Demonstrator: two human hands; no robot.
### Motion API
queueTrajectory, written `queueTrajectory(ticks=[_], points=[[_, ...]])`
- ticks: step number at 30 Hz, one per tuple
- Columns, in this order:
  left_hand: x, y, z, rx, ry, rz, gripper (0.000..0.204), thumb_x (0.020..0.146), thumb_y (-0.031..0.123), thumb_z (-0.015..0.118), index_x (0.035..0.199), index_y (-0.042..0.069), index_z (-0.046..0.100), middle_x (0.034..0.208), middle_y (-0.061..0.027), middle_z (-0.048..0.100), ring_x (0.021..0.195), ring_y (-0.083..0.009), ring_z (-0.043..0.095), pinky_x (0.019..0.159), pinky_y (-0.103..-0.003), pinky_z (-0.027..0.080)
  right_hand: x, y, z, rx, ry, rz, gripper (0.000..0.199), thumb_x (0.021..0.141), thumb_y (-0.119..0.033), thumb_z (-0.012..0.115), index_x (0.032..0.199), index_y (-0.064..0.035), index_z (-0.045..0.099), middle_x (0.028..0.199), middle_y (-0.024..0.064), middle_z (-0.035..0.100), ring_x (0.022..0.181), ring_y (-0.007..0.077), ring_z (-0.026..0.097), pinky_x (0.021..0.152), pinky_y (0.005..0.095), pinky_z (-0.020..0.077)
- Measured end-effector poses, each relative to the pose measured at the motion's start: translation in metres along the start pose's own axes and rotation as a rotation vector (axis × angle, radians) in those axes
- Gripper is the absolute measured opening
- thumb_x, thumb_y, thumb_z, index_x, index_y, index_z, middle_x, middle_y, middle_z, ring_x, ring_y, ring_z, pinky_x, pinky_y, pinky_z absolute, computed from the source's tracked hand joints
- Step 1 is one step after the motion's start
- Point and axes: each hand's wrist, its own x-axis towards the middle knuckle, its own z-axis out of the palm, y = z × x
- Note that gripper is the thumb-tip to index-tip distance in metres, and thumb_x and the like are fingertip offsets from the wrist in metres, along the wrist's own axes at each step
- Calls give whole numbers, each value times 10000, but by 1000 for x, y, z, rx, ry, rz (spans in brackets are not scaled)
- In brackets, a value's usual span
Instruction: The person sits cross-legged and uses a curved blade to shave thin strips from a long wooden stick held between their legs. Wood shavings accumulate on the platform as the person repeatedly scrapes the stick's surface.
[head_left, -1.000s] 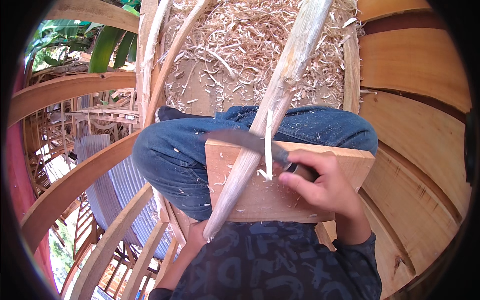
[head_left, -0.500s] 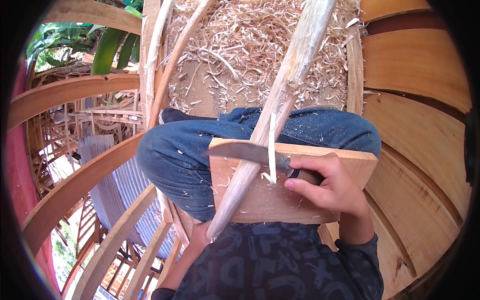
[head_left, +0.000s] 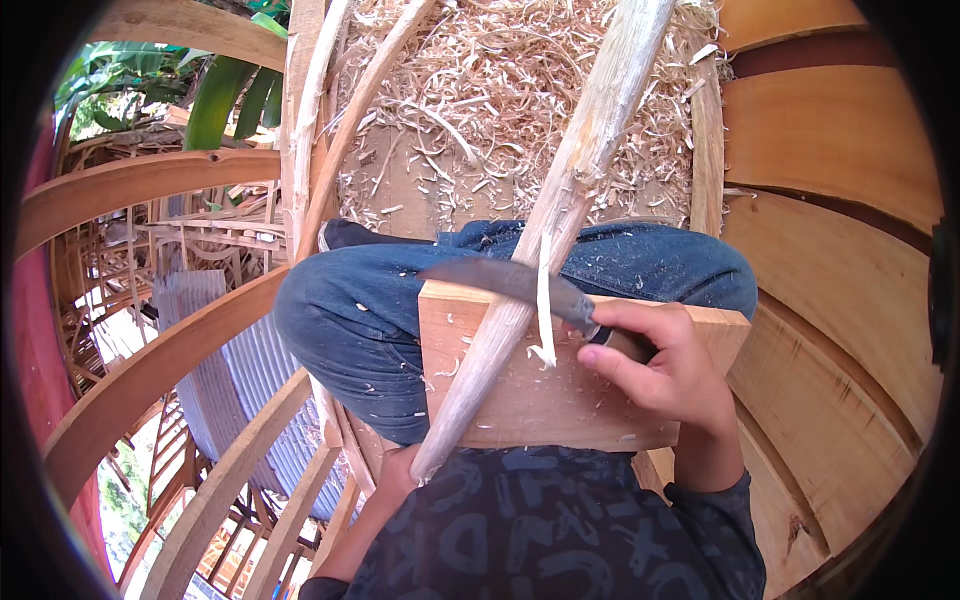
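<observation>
A long pale wooden pole (head_left: 470,385) slants from my waist up and away to the top right, lying across a thick wooden board (head_left: 590,400) on my lap. My right hand (head_left: 660,365) is closed round the dark handle of a curved knife (head_left: 500,278). The blade lies across the pole and points left. A thin wood shaving (head_left: 545,310) curls up beside the blade. At the pole's near end, my left hand (head_left: 397,475) grips it low by my hip; most of its fingers are hidden.
Wood shavings (head_left: 500,90) cover the plank floor beyond my crossed legs. Curved wooden ribs (head_left: 170,340) rise on the left, with corrugated sheets (head_left: 250,390) outside them. Broad planks (head_left: 840,290) form a curved wall on the right.
The knife and my right hand have shifted slightly to the right and the blade sits a little farther up the pole. My left hand stays at the near end.
</observation>
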Motion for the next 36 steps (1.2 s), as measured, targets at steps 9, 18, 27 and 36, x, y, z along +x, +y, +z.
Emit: queueTrajectory(ticks=[9,18,27,36], points=[[0,-8,3,6,28,-41,289,684,129,703,960,47,680,766,-177,664,698,-325,665,632,-364,508,-1,-8,-3,47,136,177,268,782,-50,714,1010,61,627,733,72,658,637,54,561,576,226,442],[4,16,-3,13,54,-22,336,671,244,735,943,53,681,765,-177,663,721,-334,663,648,-367,509,-5,14,23,-52,359,-33,329,761,-19,733,1057,72,625,714,67,641,584,37,510,515,203,411],[5,16,-4,20,71,10,343,680,261,729,957,64,682,796,-182,667,746,-347,660,667,-380,512,-6,3,23,5,182,77,335,774,-38,728,1085,41,631,787,92,665,633,55,545,556,235,452],[2,8,2,-2,83,-31,343,695,268,714,970,68,677,803,-189,660,766,-359,652,674,-391,508,-1,-1,14,266,104,132,176,895,-34,571,1058,32,566,614,15,526,430,57,455,359,191,323]])
